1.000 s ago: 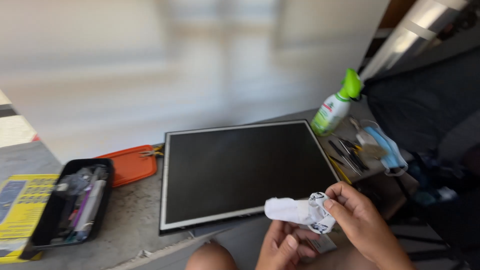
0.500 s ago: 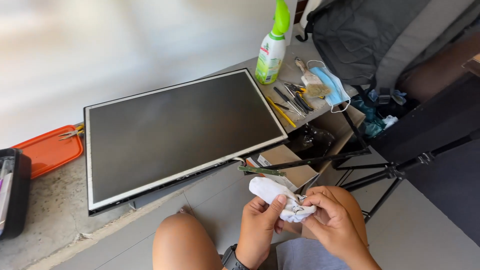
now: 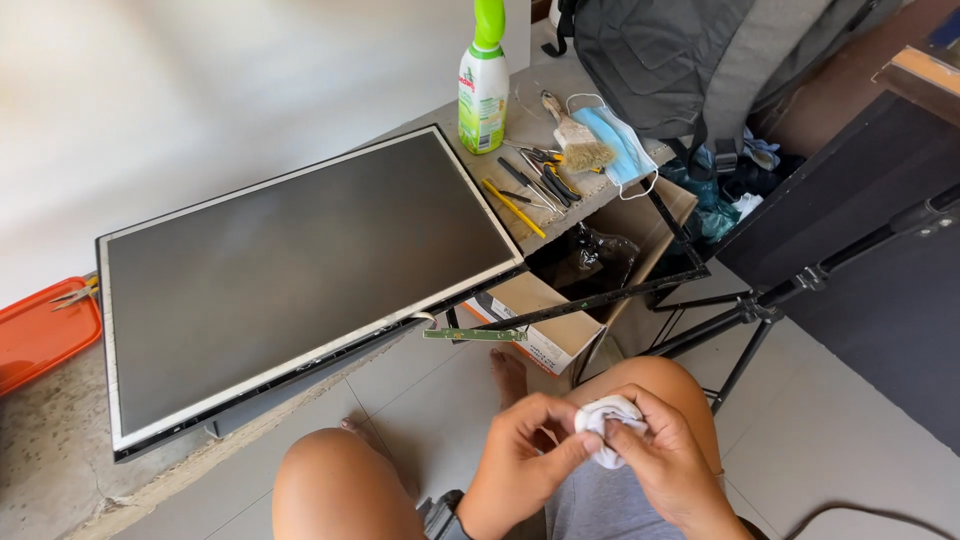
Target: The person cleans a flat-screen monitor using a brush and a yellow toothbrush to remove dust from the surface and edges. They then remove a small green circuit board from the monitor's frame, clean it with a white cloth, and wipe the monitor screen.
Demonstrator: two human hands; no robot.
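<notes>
Bunching a small white cloth [image 3: 607, 432] between them, both hands sit low in the head view over the person's lap, the left hand [image 3: 522, 462] curled around one side of the wad and the right hand [image 3: 668, 468] closed over the other, fingers pinched into the fabric. Well apart from them, a bare flat display panel [image 3: 300, 275] lies dark face up on the concrete tabletop [image 3: 55, 470], its near corner jutting past the edge with a thin green circuit strip [image 3: 475, 334] dangling below on a cable. That overhang looks like the weak spot: a knee lifting or a firm push on the near edge could tip the panel or snag the strip. Loose hand tools [image 3: 535, 183] and a brush [image 3: 572, 140] lie just beside the panel's far corner and could scratch the face if nudged onto it. At the back stands a white spray bottle [image 3: 483, 85] with a green top and a green and red label. An open cardboard box [image 3: 590, 275], with a red and white printed patch on its near side, sits under the tabletop, and an orange tray [image 3: 40, 335] rests at the left.
</notes>
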